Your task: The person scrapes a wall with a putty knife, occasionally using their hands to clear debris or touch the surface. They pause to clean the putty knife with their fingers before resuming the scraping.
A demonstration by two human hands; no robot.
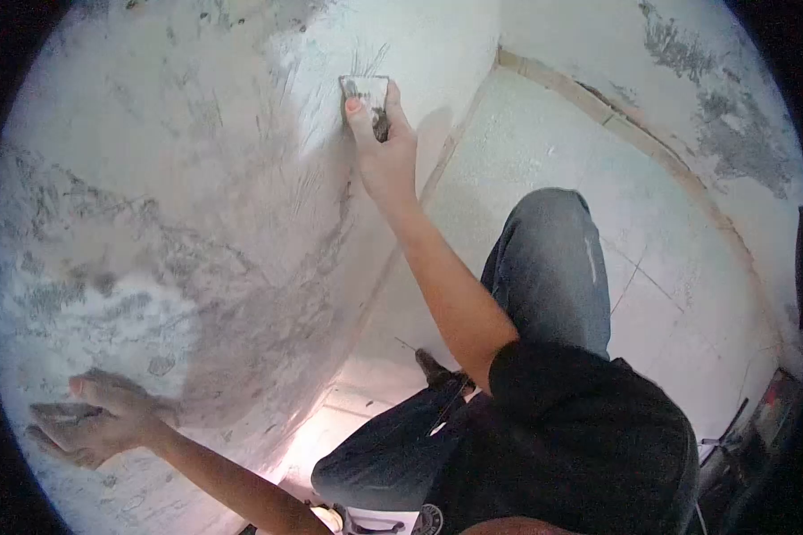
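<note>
My right hand grips a putty knife, with the thumb laid along it. Its pale, smeared blade edge meets the plastered wall, where dark scratch lines fan out just beyond the edge. At the lower left, my left hand is curled close to the same wall. A flat, dark grey thing shows between the left thumb and fingers; its kind cannot be made out. The wall surface is patchy, with grey streaks, rough areas and a whiter patch above the left hand.
A pale tiled floor lies to the right of the wall. Along a second patchy wall runs a brownish strip. My bent knee is over the floor. Dark equipment stands at the right edge.
</note>
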